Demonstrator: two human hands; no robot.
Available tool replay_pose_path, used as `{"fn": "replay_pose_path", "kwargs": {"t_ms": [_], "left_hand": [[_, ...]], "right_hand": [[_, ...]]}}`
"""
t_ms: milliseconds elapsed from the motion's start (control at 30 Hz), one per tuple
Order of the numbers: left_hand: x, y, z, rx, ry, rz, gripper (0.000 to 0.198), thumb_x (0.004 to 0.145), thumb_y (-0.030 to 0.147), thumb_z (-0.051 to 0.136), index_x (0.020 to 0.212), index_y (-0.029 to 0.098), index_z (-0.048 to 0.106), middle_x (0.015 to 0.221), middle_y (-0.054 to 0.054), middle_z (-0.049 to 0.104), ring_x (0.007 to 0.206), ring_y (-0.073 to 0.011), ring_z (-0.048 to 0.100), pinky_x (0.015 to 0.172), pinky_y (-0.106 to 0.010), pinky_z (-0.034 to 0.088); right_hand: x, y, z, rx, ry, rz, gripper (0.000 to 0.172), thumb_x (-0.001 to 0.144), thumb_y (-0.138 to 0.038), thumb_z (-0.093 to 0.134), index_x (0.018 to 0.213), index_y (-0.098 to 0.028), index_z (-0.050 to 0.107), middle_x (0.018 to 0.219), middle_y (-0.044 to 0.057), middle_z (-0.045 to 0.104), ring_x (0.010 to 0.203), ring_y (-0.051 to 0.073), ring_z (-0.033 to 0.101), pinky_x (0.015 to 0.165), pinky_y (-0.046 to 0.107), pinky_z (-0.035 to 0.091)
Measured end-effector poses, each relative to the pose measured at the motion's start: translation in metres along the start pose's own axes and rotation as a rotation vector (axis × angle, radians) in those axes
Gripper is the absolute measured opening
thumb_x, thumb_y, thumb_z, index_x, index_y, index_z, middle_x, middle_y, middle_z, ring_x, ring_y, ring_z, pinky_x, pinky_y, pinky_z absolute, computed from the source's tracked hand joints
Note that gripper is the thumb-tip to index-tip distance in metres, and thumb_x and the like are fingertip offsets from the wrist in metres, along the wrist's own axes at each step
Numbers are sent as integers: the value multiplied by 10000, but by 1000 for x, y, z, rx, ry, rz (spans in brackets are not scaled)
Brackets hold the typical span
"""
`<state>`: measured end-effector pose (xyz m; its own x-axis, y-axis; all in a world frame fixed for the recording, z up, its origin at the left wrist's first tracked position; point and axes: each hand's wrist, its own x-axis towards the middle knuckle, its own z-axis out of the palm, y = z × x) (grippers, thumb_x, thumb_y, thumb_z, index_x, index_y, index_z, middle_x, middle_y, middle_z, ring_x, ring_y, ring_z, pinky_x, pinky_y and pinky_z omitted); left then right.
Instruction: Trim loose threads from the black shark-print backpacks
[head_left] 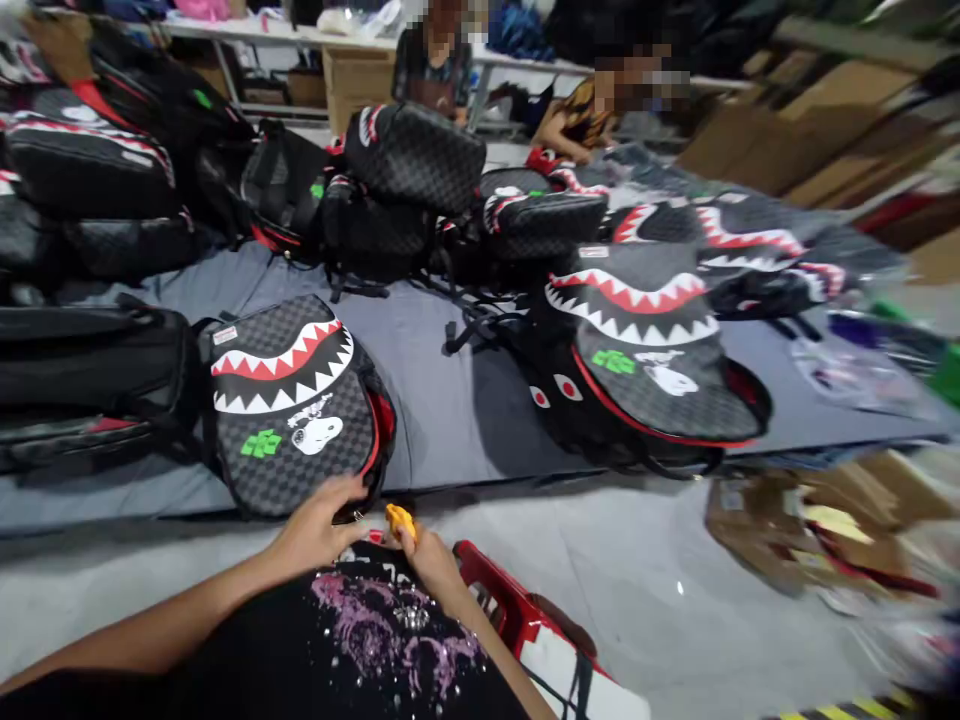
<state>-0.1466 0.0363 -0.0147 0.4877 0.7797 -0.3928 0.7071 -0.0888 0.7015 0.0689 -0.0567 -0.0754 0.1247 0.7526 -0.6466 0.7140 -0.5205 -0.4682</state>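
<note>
A black-and-grey checked backpack (281, 400) lies on the grey-covered table in front of me, with a red-and-white shark-mouth print, a green mark and a white cartoon dog on its face. My left hand (322, 525) is at its near lower corner, fingers over the edge and thumb below; the fingertips are slightly blurred. My right hand (431, 565), just beside that corner and apart from the bag, is closed around a small yellow-orange tool (400, 522). Most of the tool is hidden in my fingers, so its exact kind does not show.
Another shark-mouth backpack (637, 350) lies to the right on the table (435, 400). A black bag (82, 380) lies at left, and more backpacks (412, 160) are piled behind. A red stool (499, 600) stands below my right arm. Two people sit across the table.
</note>
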Motion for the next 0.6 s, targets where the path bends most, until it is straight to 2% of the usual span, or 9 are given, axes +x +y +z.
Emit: {"fn": "replay_pose_path", "kwargs": {"t_ms": [67, 100, 167, 233, 300, 367, 433, 533, 600], "left_hand": [[9, 0, -11, 260, 119, -6, 696, 750, 375, 725, 1413, 242, 560, 1427, -146, 590, 1354, -355, 525, 1156, -526, 386], [14, -2, -16, 411, 185, -31, 793, 734, 322, 750, 1473, 211, 487, 1510, -187, 492, 1431, -384, 427, 1182, -571, 325], [21, -6, -26, 624, 276, -111, 835, 736, 222, 735, 1510, 154, 429, 1558, -232, 402, 1468, -409, 357, 1177, -591, 320], [25, -8, -36, 639, 304, -186, 677, 797, 132, 617, 1464, 141, 499, 1473, -220, 519, 1371, -369, 510, 1107, -516, 445], [31, -2, -48, 612, 315, -200, 573, 831, 72, 497, 1388, 167, 590, 1285, -170, 683, 1178, -311, 673, 998, -433, 541], [41, 13, -58, 599, 334, -162, 542, 845, 76, 464, 1351, 184, 628, 1157, -139, 745, 1076, -296, 720, 959, -418, 559], [53, 35, -66, 591, 351, -84, 532, 839, 92, 482, 1338, 186, 639, 1143, -130, 751, 1073, -299, 720, 967, -422, 555], [62, 69, -66, 569, 346, 59, 530, 790, 80, 523, 1285, 193, 676, 1102, -106, 767, 1010, -274, 741, 925, -385, 578], [60, 91, -59, 551, 321, 174, 536, 758, 65, 535, 1254, 196, 691, 1089, -83, 773, 980, -250, 749, 898, -353, 592]], "right_hand": [[2, 10, 4, 78, -34, -23, 454, 1009, -454, 368, 1197, -156, 655, 1080, 152, 748, 1034, 283, 712, 844, 353, 522], [0, 17, 4, 120, -44, -35, 455, 1005, -447, 366, 1218, -161, 649, 1073, 138, 752, 1034, 279, 713, 854, 358, 528], [-9, 34, 1, 209, -55, -57, 469, 1004, -416, 329, 1237, -162, 648, 1067, 125, 755, 1030, 272, 714, 873, 368, 539], [-22, 48, -6, 286, -60, -84, 516, 1008, -398, 262, 1235, -156, 657, 1074, 128, 753, 1033, 269, 712, 899, 374, 542], [-34, 51, -15, 367, -46, -129, 579, 1012, -453, 222, 1223, -143, 664, 1075, 139, 748, 1023, 275, 707, 911, 371, 541], [-40, 40, -23, 441, 9, -196, 638, 1005, -556, 232, 1195, -133, 670, 1053, 144, 745, 990, 280, 699, 897, 362, 542], [-39, 18, -32, 397, 100, -217, 673, 1009, -598, 212, 1166, -131, 672, 1005, 138, 747, 946, 265, 695, 845, 335, 545], [-22, -17, -53, 78, 186, -100, 614, 1061, -488, 155, 1210, -155, 648, 972, 111, 752, 942, 219, 702, 791, 283, 534], [-3, -35, -70, -72, 208, -25, 522, 1077, -447, 231, 1226, -154, 636, 1006, 113, 744, 974, 210, 702, 827, 298, 533]]}}
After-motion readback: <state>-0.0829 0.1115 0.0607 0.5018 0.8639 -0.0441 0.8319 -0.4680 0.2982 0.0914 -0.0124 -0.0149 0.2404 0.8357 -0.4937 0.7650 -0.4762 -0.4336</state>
